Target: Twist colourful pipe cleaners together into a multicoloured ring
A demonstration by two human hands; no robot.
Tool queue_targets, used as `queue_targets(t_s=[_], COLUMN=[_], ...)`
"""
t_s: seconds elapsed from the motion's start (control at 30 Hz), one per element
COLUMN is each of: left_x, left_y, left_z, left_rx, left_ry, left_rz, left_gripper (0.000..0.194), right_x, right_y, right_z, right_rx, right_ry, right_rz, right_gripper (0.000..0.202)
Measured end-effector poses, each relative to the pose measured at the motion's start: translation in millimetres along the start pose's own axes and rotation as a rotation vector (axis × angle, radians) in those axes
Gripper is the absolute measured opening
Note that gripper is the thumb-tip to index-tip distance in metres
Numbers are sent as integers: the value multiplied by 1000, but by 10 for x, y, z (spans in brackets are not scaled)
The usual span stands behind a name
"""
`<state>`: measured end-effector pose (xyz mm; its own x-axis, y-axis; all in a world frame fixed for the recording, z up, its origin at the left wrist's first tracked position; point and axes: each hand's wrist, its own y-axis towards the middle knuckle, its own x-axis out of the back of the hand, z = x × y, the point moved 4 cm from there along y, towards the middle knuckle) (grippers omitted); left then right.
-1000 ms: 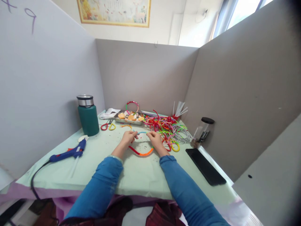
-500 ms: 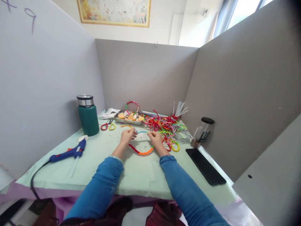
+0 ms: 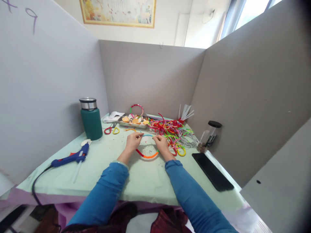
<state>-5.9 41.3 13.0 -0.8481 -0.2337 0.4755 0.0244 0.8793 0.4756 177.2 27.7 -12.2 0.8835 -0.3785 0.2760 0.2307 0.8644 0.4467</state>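
Observation:
Between my hands is a ring wrapped in pipe cleaner (image 3: 150,157), orange and red along its near side and light blue along its far side. My left hand (image 3: 133,141) pinches it at the far left, fingers closed where the blue stretch ends. My right hand (image 3: 160,143) is closed on its right side, with a bit of green below the fingers. Both hands hold the ring just above the table. An orange-yellow pipe cleaner (image 3: 130,130) lies behind my left hand. My fingers hide parts of the ring's left and right sides.
A tangled heap of pipe cleaners (image 3: 167,127) lies behind my right hand, beside a metal tray (image 3: 133,126) of shells or discs. Red-and-yellow-handled scissors (image 3: 111,130), a green bottle (image 3: 91,121) and a blue glue gun (image 3: 73,158) are left; a black phone (image 3: 212,171) and jar (image 3: 211,137) right.
My left hand has shifted slightly right and up. The ring's red part has swung in under that hand, so the ring looks rounder. My right hand has barely moved.

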Motion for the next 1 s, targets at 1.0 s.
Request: queue_targets(t_s=[1.0], left_x=[-47], left_y=[39], left_z=[115], left_rx=[71], left_ry=[54], left_rz=[61], left_gripper=[29], right_x=[-41], right_y=[-12], right_z=[2], right_rx=[77], right_ry=[18], right_rz=[36], right_gripper=[30])
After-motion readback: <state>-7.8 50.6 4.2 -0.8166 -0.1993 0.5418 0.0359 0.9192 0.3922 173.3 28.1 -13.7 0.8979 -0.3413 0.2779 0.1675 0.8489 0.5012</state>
